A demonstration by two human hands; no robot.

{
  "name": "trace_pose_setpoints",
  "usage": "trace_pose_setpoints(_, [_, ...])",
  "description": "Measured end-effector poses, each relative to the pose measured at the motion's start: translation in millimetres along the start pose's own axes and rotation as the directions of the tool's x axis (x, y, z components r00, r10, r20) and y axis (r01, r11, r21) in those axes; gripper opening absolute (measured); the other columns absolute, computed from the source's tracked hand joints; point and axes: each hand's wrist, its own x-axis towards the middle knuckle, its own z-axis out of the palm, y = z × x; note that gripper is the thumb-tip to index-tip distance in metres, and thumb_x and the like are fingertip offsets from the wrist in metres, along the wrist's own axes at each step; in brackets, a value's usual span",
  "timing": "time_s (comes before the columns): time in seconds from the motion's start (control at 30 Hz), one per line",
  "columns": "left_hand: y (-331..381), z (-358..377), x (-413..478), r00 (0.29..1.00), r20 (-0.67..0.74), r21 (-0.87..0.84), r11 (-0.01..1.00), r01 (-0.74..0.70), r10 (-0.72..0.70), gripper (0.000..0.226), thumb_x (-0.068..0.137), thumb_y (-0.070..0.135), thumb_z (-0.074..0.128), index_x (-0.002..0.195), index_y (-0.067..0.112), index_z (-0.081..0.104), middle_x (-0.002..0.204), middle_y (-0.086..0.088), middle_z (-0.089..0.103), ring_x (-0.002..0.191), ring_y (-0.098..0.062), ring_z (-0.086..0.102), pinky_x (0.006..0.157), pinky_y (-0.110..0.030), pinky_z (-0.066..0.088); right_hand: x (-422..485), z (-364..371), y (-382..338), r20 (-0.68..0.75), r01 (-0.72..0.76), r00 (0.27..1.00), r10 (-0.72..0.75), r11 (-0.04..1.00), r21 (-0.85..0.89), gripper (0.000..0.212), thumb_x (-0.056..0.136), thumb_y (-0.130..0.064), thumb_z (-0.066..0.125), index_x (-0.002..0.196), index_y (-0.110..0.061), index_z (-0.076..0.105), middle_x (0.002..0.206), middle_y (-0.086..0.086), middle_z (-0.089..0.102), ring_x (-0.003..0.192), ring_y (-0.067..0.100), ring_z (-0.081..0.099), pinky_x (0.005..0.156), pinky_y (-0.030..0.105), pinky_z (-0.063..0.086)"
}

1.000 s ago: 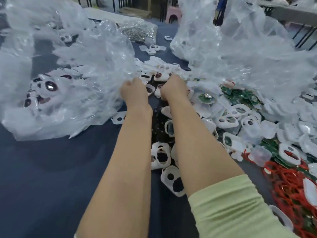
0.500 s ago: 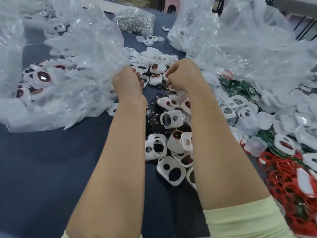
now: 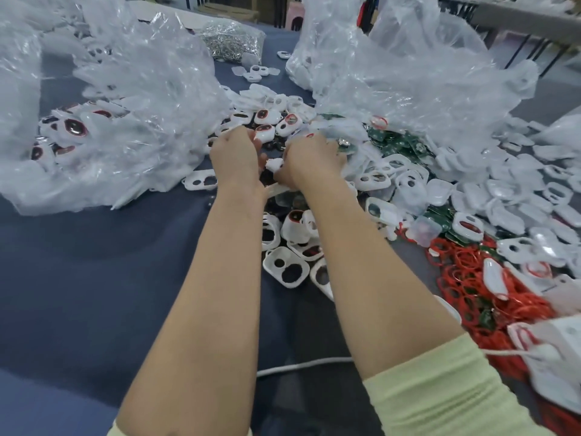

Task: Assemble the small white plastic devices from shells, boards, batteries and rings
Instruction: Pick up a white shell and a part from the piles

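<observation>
Both grips, left hand (image 3: 234,152) and right hand (image 3: 311,162), pinch one white shell (image 3: 274,163): align edges squarely before pressing; boards (image 3: 399,143) at 3 o'clock.

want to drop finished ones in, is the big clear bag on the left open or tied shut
Open: the clear bag is not tied. Its mouth gapes, and white devices with dark centres lie uncovered inside it.

One white shell (image 3: 273,163) sits pinched in the right hand (image 3: 309,162), others heaped mid-table, green boards (image 3: 396,141) and red rings (image 3: 462,278) rightward.
</observation>
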Motion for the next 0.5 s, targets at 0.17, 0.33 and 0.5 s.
trace_pose_setpoints(0.17, [5, -10, -3, 0.999, -0.031, 0.004, 1.000, -0.026, 0.026, 0.021, 0.092, 0.006, 0.046, 0.077, 0.017, 0.055, 0.078, 0.003, 0.055, 0.072, -0.008, 0.055, 0.061, -0.020, 0.043, -1, -6, 17, -0.141, 0.075, 0.989, -0.050, 0.980, 0.185, 0.029, 0.096, -0.027, 0.047, 0.118, -0.016, 0.063, 0.119, 0.008, 0.063, 0.113, 0.028, 0.056, 0.097, 0.042, 0.046])
trace_pose_setpoints(0.33, [-3, -7, -3, 0.999, -0.015, 0.094, 0.995, -0.045, 0.047, 0.018, 0.093, 0.006, 0.044, 0.082, 0.014, 0.054, 0.075, 0.002, 0.053, 0.072, -0.010, 0.053, 0.065, -0.022, 0.044, -3, -13, 34, -0.246, 0.161, 0.968, -0.044, 0.863, 0.479, 0.019, 0.096, -0.017, 0.052, 0.109, -0.010, 0.065, 0.108, 0.008, 0.067, 0.103, 0.023, 0.061, 0.091, 0.031, 0.047])
trace_pose_setpoints(0.5, [-9, -1, -6, 0.994, 0.059, 0.187, 0.977, -0.100, 0.090, 0.018, 0.094, 0.006, 0.045, 0.080, 0.016, 0.051, 0.073, 0.001, 0.054, 0.070, -0.012, 0.051, 0.069, -0.024, 0.043, -2, -16, 45, -0.364, 0.192, 0.928, 0.084, 0.728, 0.658, 0.016, 0.094, -0.010, 0.052, 0.103, -0.009, 0.066, 0.092, 0.007, 0.071, 0.089, 0.019, 0.066, 0.080, 0.019, 0.045])
